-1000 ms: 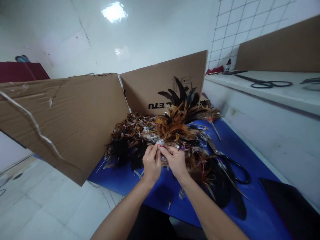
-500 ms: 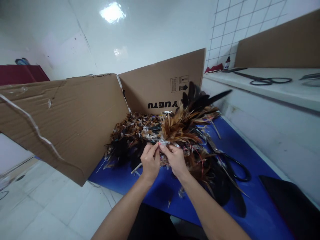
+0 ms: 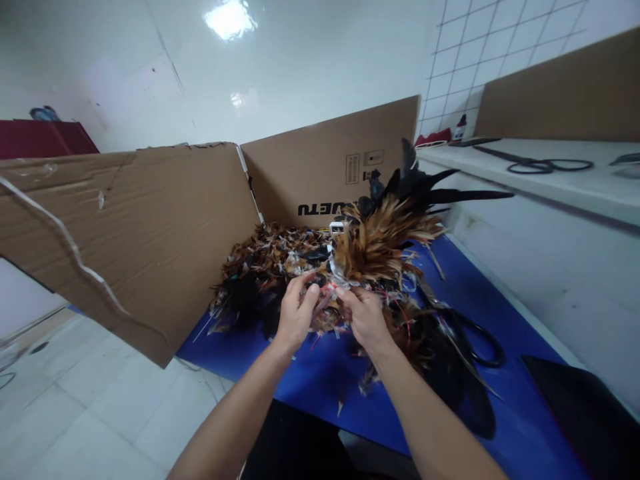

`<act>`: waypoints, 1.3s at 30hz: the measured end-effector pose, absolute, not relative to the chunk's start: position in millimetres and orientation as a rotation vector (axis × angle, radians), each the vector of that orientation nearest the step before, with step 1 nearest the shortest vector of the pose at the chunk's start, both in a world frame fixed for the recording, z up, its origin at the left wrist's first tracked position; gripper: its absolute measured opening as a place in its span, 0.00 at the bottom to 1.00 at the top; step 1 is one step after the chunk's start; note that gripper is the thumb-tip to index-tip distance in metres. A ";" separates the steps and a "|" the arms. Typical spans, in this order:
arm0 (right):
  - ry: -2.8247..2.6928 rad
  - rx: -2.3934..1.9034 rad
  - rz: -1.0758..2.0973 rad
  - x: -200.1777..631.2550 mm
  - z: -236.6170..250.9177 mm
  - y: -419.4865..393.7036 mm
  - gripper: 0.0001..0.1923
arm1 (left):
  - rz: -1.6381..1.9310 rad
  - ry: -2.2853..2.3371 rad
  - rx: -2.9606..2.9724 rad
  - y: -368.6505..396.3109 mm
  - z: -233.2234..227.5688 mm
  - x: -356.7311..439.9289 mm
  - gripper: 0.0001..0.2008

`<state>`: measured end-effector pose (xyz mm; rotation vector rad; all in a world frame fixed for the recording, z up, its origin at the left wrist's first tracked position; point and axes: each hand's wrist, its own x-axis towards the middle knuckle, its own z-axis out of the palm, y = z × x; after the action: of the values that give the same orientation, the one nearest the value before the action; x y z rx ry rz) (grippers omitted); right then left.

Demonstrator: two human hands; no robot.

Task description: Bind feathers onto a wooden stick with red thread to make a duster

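Note:
My right hand is closed around the whitish, wrapped base of a feather bundle. Brown feathers fan out from that base, and long black ones point up and to the right. Beside it my left hand has its thumb and fingers apart and holds nothing that I can see. Red string shows between the two hands, close to the bundle's base. Under and behind the hands lies a heap of loose brown and black feathers with clear scraps in it.
Black-handled scissors lie right of the heap on the blue tabletop. Cardboard panels wall the left and back. More scissors rest on a white ledge at right. A black flat object sits at the right edge.
My left hand has come away from the base, and its fingers have spread. The feather bundle has swung rightward and stands fuller in my right hand. The view has shifted slightly.

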<state>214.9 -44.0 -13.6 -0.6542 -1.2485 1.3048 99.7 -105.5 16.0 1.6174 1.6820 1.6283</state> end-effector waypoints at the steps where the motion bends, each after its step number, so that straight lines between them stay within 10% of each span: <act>1: -1.240 -0.640 1.324 215.6 -13.5 -43.8 0.16 | 1.592 1.649 1.636 -105.2 17.2 98.2 0.17; 26: -1.449 -0.684 1.797 215.3 -20.6 -41.1 0.17 | 1.673 1.028 1.472 -98.7 -11.5 88.0 0.09; 39: -1.939 -0.917 1.390 214.1 -50.1 -24.5 0.22 | 1.458 1.356 1.648 -89.5 -40.0 74.3 0.11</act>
<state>214.1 -24.5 -50.1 -0.9173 -1.9392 1.3896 74.3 -89.5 -40.0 1.6479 1.3558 1.4577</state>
